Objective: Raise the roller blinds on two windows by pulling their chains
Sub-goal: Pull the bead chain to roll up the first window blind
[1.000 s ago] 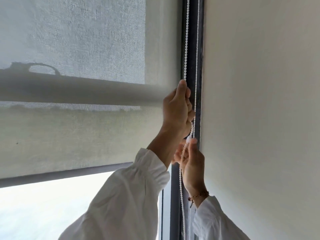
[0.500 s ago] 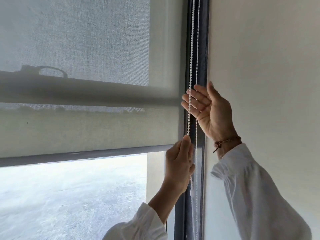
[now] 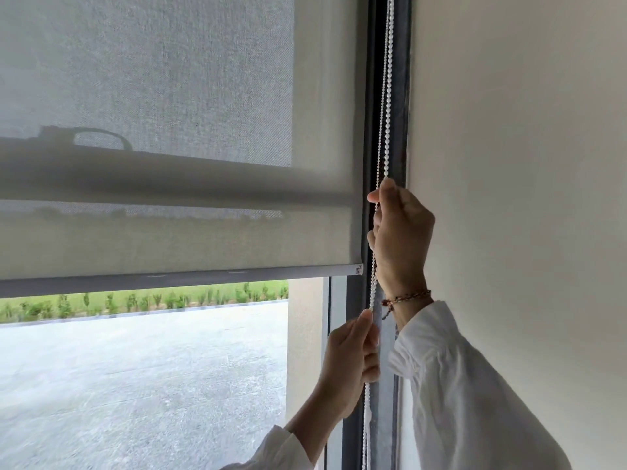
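Head view: right hand (image 3: 402, 232) pinches the beaded white chain (image 3: 385, 113) up high, left hand (image 3: 351, 364) clamps it lower (same strand), right of the woven grey blind (image 3: 169, 96), half raised.

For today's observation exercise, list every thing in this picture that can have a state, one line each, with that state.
Grey fabric roller blind: partly raised, bottom bar above the view outside.
White beaded pull chain: hanging taut, gripped at two places.
Right hand: closed on the chain, higher up.
Left hand: closed on the chain, lower down.
Braided cord bracelet: worn on the right wrist.
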`<state>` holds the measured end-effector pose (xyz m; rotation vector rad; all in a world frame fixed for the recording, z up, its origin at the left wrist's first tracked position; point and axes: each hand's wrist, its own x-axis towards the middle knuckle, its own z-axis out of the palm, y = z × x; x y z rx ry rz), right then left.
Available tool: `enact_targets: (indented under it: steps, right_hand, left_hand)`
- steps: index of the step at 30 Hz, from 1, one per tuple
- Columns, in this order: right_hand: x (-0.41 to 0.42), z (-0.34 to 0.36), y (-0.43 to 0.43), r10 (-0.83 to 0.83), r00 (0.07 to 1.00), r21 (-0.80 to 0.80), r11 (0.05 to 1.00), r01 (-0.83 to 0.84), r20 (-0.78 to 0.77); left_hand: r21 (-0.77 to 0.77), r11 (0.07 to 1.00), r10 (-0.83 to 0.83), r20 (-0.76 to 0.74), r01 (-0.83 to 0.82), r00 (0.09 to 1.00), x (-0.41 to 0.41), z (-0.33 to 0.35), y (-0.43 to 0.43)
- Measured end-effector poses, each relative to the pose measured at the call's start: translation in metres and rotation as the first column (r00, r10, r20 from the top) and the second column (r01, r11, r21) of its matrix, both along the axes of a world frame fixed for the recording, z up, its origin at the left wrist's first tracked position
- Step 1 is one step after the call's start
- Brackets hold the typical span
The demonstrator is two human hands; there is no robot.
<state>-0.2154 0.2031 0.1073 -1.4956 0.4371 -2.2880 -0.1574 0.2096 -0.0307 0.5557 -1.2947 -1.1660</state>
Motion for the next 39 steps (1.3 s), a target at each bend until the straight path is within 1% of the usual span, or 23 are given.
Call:
enact_targets:
  steps: [3,6,10,12,15,17,20,23,27,29,34,39]
  right_hand:
    - [0.001,-0.024,0.0,-0.072,0.997,-0.073,0.995,0.073,0.005]
    - [0.004,-0.044,0.002,-0.189,0.982,-0.06,0.98,0.188,-0.02]
    - [0.008,-0.066,0.005,-0.302,0.952,-0.115,0.948,0.295,-0.051]
    - [0.009,-0.072,0.005,-0.283,0.956,-0.096,0.956,0.276,-0.073]
    - [0.009,-0.079,0.006,-0.267,0.961,-0.076,0.962,0.262,-0.068]
    - [0.008,-0.082,0.008,-0.289,0.955,-0.102,0.954,0.281,-0.07]
    - [0.006,-0.084,0.011,-0.334,0.94,-0.13,0.937,0.323,-0.068]
    - [0.009,-0.087,0.015,-0.396,0.914,-0.143,0.913,0.382,-0.091]
    - [0.014,-0.089,0.019,-0.405,0.908,-0.186,0.905,0.383,-0.103]
    - [0.015,-0.091,0.021,-0.419,0.901,-0.215,0.895,0.39,-0.109]
    - [0.017,-0.114,0.023,-0.459,0.877,-0.269,0.871,0.412,-0.142]
    - [0.019,-0.139,0.019,-0.504,0.844,-0.274,0.85,0.449,-0.181]
  left_hand:
    - [0.089,0.995,-0.029,-0.037,0.032,0.999,0.005,0.007,-0.006]
    - [0.11,0.994,-0.02,-0.053,0.026,0.998,0.01,0.033,-0.008]
    - [-0.007,1.0,-0.011,-0.171,0.01,0.985,0.019,0.087,-0.006]
    - [-0.098,0.995,-0.035,-0.214,0.014,0.976,0.023,0.115,-0.002]
    - [-0.193,0.98,-0.081,-0.225,0.037,0.971,0.025,0.151,0.006]
    - [-0.209,0.974,-0.133,-0.233,0.084,0.963,0.022,0.168,0.013]
    - [-0.169,0.973,-0.197,-0.25,0.157,0.948,0.014,0.186,0.023]
    - [-0.153,0.969,-0.227,-0.239,0.194,0.944,0.005,0.194,0.029]
    - [-0.195,0.977,-0.138,-0.254,0.089,0.957,-0.001,0.197,0.032]
    - [-0.23,0.97,-0.141,-0.265,0.079,0.954,0.001,0.194,0.032]
    - [-0.258,0.959,-0.183,-0.258,0.115,0.949,0.004,0.168,0.024]
    - [-0.258,0.961,-0.172,-0.27,0.101,0.947,0.007,0.138,0.015]
